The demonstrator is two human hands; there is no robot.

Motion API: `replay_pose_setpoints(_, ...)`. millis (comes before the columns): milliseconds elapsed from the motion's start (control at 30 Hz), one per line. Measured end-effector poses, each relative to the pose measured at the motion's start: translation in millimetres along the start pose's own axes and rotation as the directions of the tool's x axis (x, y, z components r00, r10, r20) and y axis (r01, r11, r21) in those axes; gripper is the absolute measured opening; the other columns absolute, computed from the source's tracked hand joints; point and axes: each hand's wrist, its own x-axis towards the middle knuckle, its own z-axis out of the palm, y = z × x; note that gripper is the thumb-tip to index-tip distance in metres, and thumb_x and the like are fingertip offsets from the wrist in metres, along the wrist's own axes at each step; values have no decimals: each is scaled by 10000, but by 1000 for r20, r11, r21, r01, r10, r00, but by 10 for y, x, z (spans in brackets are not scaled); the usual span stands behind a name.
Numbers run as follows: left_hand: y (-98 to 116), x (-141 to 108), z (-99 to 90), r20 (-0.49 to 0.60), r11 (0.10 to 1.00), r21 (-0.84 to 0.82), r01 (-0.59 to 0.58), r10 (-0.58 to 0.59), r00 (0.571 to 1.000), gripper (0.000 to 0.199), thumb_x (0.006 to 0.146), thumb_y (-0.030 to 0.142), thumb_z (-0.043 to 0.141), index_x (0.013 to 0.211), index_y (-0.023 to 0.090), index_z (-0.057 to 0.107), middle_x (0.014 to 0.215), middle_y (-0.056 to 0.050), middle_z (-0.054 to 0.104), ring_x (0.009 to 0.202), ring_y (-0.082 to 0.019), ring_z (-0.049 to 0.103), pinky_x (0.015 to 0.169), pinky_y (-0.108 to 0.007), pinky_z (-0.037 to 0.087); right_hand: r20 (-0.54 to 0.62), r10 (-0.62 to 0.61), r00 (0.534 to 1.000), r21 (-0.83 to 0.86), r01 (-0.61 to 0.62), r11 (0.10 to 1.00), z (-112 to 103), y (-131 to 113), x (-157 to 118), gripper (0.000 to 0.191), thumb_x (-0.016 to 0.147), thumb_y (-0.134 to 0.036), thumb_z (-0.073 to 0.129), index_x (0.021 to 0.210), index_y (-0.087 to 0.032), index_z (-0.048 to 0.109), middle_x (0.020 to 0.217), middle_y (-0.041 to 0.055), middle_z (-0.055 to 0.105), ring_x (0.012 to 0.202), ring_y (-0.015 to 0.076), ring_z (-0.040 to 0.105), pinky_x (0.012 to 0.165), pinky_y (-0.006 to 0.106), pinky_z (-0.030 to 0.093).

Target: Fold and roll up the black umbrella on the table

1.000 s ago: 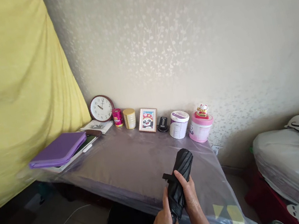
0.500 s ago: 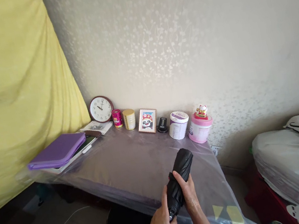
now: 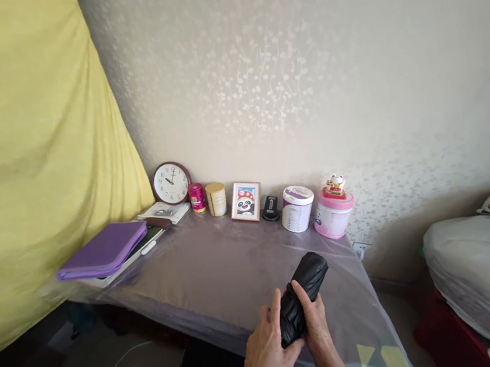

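A black folded umbrella (image 3: 313, 271) is held in both hands above the front right part of the table, its rounded end pointing up and to the right. My left hand (image 3: 269, 340) grips the lower part, with its thumb along the near side and fingers on the far left side. My right hand (image 3: 314, 317) is wrapped round the umbrella's right side, thumb across the top. The umbrella's lower end is hidden behind my left hand.
The table (image 3: 203, 267) has a plastic cover. Along the wall stand a clock (image 3: 171, 183), a pink tin (image 3: 197, 198), a yellow-lidded jar (image 3: 216, 200), a panda picture (image 3: 245, 201), a black device (image 3: 271, 208) and two tubs (image 3: 297, 209). A purple folder (image 3: 102, 250) lies left.
My left hand has slid up the umbrella, covering its lower end and extending its fingers along the side. The umbrella sits slightly lower and to the right, and the view has shifted a little.
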Motion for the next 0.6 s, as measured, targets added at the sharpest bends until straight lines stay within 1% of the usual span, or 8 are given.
replay_pose_setpoints(133, 12, 65, 48, -5, 999, 39, -4, 4, 1000, 802, 744, 397, 522, 1405, 284, 84, 1201, -83, 485, 962, -244, 561, 751, -280, 405, -54, -42, 998, -86, 38, 996, -18, 5, 41, 484, 583, -465, 729, 943, -180, 576, 753, -12, 668, 733, 198, 634, 666, 285, 504)
replay_pose_setpoints(233, 10, 92, 71, -10, 1000, 31, 3, -3, 1000, 823, 738, 443, 528, 1405, 295, 70, 1199, -88, 502, 949, -267, 571, 754, -318, 414, -65, -33, 997, -114, 26, 993, -50, 12, 69, 493, 574, -475, 728, 929, -164, 585, 755, 4, 674, 736, 209, 637, 678, 296, 506)
replay_pose_setpoints(333, -7, 110, 117, -14, 1000, -2, 4, -4, 1000, 815, 748, 435, 521, 1407, 282, 65, 1236, -98, 491, 973, -264, 568, 785, -324, 411, -85, -22, 996, -112, 13, 994, -85, 58, 97, 531, 561, -484, 729, 951, -152, 588, 762, 17, 679, 736, 221, 641, 678, 312, 508)
replay_pose_setpoints(467, -46, 125, 195, -32, 999, -42, -21, 20, 999, 734, 782, 401, 487, 1403, 276, 117, 1254, -90, 490, 1023, -244, 550, 831, -303, 401, -93, -56, 994, -111, 46, 993, -109, 126, 114, 551, 569, -473, 729, 999, -165, 573, 786, 5, 670, 749, 211, 635, 680, 308, 507)
replay_pose_setpoints(600, -62, 131, 197, -44, 997, -23, -74, 73, 996, 635, 824, 405, 435, 1392, 284, 179, 1172, -85, 538, 987, -234, 564, 816, -300, 411, -63, -58, 996, -76, 53, 996, -103, 107, 102, 531, 585, -464, 724, 1002, -177, 566, 804, -5, 665, 763, 201, 627, 683, 293, 505)
